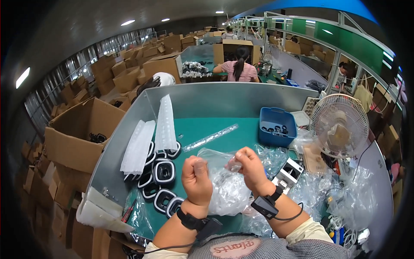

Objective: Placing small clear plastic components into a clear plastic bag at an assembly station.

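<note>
A clear plastic bag (230, 192) with crumpled, see-through contents sits in front of me, near the bench's front edge. My left hand (197, 180) is closed at its upper left, thumb pressed on the curled fingers. On the other side my right hand (251, 169) pinches the bag's upper edge, and thin film stretches between the two hands. What the bag holds is too blurred to name. Left of my left hand lie several black-and-white rounded square frames (164, 171), some stacked under white padded strips (139, 146).
A blue bin (277, 126) with small black parts stands at the back right, beside a fan (339, 125). Loose plastic bags (351, 190) and a white box-shaped part (287, 175) lie to the right. A clear strip (211, 137) rests mid-bench. Cardboard boxes (82, 134) crowd the left.
</note>
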Demonstrator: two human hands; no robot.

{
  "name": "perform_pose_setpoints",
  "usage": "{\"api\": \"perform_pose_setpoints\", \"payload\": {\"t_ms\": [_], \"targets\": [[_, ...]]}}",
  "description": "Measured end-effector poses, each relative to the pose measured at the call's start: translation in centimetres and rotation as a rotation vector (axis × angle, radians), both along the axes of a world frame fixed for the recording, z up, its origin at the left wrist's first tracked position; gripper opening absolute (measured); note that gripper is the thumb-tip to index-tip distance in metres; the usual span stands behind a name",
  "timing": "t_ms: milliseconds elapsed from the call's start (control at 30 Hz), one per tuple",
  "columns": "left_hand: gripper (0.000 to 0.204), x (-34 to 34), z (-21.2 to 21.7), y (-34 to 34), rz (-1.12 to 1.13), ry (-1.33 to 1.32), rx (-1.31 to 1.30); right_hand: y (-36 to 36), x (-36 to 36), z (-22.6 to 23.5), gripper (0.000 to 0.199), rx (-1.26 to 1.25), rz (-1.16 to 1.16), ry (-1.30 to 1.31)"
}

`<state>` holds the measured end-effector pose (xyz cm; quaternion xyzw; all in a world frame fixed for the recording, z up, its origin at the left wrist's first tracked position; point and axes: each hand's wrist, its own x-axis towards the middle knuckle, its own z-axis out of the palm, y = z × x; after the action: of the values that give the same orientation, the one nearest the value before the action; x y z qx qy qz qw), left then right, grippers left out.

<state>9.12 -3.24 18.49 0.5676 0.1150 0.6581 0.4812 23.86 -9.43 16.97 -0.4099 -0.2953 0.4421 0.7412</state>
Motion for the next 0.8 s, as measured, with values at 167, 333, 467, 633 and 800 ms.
{"api": "perform_pose_setpoints", "payload": {"t_ms": [167,333,467,633,800], "targets": [[0.024,-0.1,-0.2,-0.4,0.027,0.07,0.117,-0.1,0.0,-2.1,0.027,-0.119,0.126,-0.072],[0.024,0.3,-0.9,0.1,-0.039,0.091,0.075,-0.3,0.3,-3.9,0.019,-0.099,0.201,-0.171],[0.025,0.5,-1.4,0.3,-0.156,0.128,0.012,-0.2,0.7,-6.4,0.015,-0.157,0.314,-0.288],[0.024,0.7,-2.0,1.0,-0.257,0.155,0.007,-0.5,1.5,-6.3,0.032,-0.277,0.249,-0.742],[0.026,1.0,-0.8,0.9,-0.377,0.187,-0.079,-1.3,0.9,-5.4,0.054,-0.089,0.137,-0.749]]}}
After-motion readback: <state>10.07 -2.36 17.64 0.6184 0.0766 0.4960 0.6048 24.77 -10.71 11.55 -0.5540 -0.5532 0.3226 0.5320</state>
